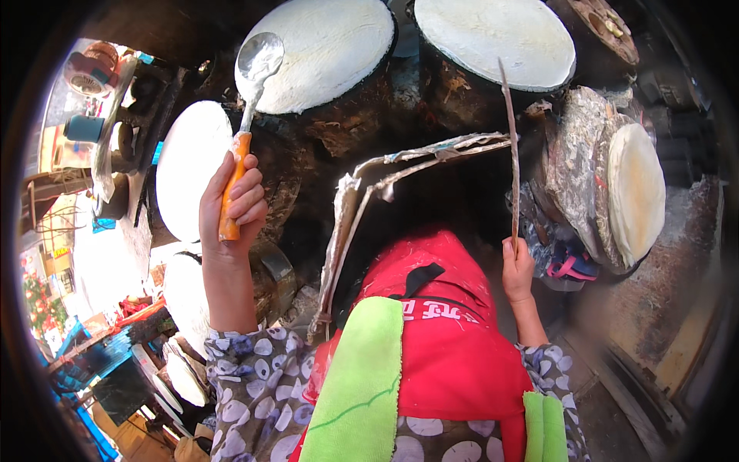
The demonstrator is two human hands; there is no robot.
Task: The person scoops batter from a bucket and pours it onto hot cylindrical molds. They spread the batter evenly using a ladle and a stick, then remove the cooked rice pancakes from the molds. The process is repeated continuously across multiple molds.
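My left hand (245,205) grips the orange handle of a metal ladle (260,58), whose round bowl is smeared with white batter. Behind the bowl lies a round griddle top covered by a pale sheet of batter or flatbread (329,52). In my right hand (517,268) is a thin wooden stick (512,144), pointing away from me. Its tip overlaps the near edge of a second pale round sheet (496,40) on another griddle; contact cannot be told. To the right, a stack of pale round flatbreads (635,193) rests on a rough, flaky support.
A bent frame wrapped in pale strips (346,196) stands between my arms. Left of the ladle is a bright white round surface (193,170). A bundle with a pink strap (568,263) sits below the flatbread stack. A blue container (84,128) stands far left.
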